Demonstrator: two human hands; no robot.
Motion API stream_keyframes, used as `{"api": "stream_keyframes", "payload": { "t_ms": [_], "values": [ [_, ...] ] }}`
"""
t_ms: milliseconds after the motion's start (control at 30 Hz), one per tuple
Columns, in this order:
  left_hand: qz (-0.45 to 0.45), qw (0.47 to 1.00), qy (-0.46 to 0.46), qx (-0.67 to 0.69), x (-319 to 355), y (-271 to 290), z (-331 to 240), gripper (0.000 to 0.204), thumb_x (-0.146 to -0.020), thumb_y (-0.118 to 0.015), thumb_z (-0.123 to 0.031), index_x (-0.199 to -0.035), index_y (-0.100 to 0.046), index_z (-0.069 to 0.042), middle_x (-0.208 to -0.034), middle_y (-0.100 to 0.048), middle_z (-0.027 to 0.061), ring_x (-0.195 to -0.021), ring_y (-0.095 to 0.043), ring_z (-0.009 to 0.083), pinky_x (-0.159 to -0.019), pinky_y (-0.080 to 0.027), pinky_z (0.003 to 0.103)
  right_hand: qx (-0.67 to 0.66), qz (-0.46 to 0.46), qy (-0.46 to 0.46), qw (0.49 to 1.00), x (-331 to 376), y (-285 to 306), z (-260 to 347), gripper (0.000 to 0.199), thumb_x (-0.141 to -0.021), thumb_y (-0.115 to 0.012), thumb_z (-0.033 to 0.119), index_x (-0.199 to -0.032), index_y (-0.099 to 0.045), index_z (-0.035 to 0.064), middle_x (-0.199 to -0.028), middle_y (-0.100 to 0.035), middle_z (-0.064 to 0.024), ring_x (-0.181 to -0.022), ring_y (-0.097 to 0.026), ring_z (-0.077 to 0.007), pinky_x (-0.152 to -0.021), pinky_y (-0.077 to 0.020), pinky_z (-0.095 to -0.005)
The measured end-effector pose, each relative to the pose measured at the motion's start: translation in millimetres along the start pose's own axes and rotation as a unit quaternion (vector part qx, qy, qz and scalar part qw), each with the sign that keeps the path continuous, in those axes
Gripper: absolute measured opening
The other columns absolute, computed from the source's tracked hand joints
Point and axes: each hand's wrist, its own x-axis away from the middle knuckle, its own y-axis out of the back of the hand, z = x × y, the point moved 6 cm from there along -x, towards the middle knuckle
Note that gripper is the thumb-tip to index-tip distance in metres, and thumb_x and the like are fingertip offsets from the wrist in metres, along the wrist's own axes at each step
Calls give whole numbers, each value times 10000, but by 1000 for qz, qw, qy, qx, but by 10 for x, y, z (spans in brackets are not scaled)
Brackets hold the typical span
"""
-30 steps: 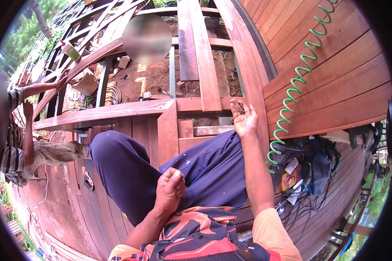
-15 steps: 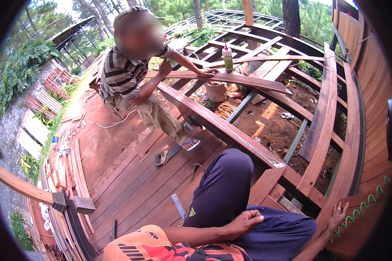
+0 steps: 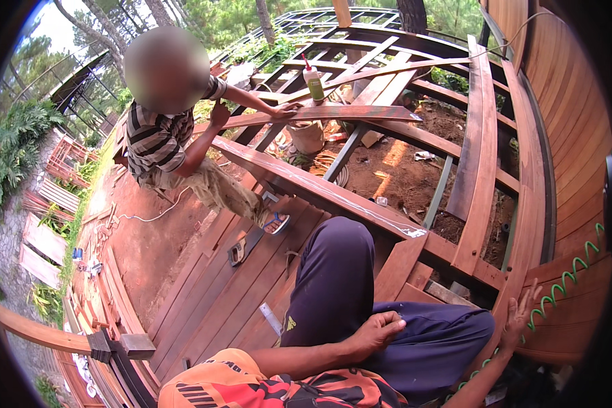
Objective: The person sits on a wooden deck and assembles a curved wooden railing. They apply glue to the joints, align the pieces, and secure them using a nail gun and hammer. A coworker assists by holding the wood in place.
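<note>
At lower centre, we are holding our left hand (image 3: 379, 332) curled closed over our blue trousers (image 3: 435, 343); we cannot tell whether it is gripping anything. At lower right, our right hand (image 3: 519, 314) is standing wide beside the green coiled hose (image 3: 564, 280).

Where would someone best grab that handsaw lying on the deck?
Probably by its handle, from above and the picture's lower left: the handsaw looks flat, handle at that end, blade pointing away toward the sandalled foot.
</note>
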Motion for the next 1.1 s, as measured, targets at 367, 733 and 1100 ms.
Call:
{"api": "stream_keyframes", "payload": {
  "t_ms": [367,733,1100],
  "values": [
    [-33,999,-29,-27,36,-94,-57,189,-1074,-611,-223,-926,-543,-126,-647,-406,-60,-516,-361,52,-466,-322,220,8,-411,-100,906,1101,2627,-254,226,-1063,-614,130,-1241,-675,4,-1142,-687,-114,-1002,-702,-193,-822,-609,-302],
    [7,999,-8,-34,33,-160,-47,215,-1064,-636,-248,-912,-560,-118,-652,-401,-49,-517,-353,62,-460,-313,233,517,-328,-23,790,1313,2450,-558,238,-1008,-639,147,-1123,-664,-61,-1114,-701,-218,-946,-738,-310,-799,-596,-395],
    [-21,998,-49,-18,211,-87,-44,185,-1070,-619,-217,-929,-560,-111,-652,-399,-51,-507,-361,59,-461,-314,226,-330,-130,-317,880,1456,1826,-988,440,-1069,-471,346,-1084,-687,-37,-1053,-731,-151,-950,-722,-241,-853,-549,-386]
  ]
}}
